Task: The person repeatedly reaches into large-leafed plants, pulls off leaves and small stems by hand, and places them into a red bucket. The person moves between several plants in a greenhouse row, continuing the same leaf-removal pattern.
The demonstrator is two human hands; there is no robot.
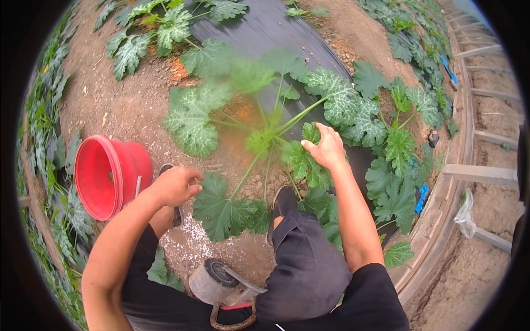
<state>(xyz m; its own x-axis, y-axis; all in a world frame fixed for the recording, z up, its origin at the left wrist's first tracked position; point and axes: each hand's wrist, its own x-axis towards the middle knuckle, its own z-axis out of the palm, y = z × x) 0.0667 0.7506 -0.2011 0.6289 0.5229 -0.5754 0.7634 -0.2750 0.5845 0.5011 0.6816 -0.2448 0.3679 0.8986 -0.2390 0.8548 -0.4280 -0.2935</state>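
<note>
A squash plant [271, 134] with large lobed, pale-veined leaves spreads from its centre in front of me; a blurred patch on the view softens its middle. My right hand [327, 147] is over the leaves on the plant's right side, thumb and fingers apart, nothing held between them. My left hand [177, 186] is left of the plant, between it and a red plastic bucket [143, 159]; its fingers are loosely curled and apart, with nothing seen in them. The bucket tilts so that its mouth faces left, and something small and greenish lies inside.
Black plastic mulch film [265, 29] runs behind the plant. More squash plants [397, 194] grow to the right and left. A wooden frame edge [434, 231] curves along the right side. A small wheel [219, 273] with a metal frame is beneath me, between my legs.
</note>
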